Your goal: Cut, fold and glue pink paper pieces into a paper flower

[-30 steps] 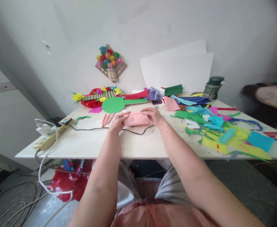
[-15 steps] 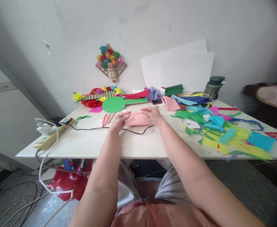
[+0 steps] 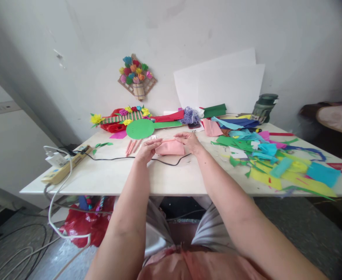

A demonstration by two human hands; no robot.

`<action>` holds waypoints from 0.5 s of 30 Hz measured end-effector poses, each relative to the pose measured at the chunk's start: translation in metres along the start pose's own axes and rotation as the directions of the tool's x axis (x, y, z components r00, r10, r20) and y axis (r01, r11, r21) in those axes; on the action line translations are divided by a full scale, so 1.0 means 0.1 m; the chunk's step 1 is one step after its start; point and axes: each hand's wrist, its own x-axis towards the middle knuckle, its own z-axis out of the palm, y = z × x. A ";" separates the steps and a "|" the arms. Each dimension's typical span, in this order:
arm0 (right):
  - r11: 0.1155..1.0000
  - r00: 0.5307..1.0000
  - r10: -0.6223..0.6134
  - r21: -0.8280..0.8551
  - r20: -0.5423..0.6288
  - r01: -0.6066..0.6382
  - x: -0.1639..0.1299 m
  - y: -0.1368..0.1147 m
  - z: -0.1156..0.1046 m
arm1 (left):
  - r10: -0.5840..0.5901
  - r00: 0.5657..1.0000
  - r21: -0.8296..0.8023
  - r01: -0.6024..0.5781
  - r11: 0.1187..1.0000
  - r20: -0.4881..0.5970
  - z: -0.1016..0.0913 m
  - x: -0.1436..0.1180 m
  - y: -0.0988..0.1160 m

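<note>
Hands: our left hand (image 3: 146,149) and right hand (image 3: 190,142) both pinch the folded pink paper piece (image 3: 170,147) | place: just before the round green paper disc (image 3: 139,128) | change: barely any, fold still pressed, work continuing.

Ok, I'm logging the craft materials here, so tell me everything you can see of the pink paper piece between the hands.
The pink paper piece is a small, roughly rectangular sheet, seemingly thin craft paper, plain and unprinted. It lies low over the white table, just beyond a black cable. The left hand grips its left end and the right hand its right end. Whether it is folded cannot be told.
</note>
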 end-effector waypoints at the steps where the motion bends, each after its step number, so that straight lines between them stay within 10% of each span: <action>1: 1.000 1.000 -0.004 -0.006 0.000 0.004 0.00 0.01 0.00 | 0.002 1.000 0.008 -0.002 1.000 0.003 0.00 0.00 0.00; 15: 0.997 0.999 -0.047 -0.062 0.026 0.049 0.02 0.06 -0.02 | 0.044 0.999 0.033 -0.045 0.998 0.030 -0.06 0.06 -0.06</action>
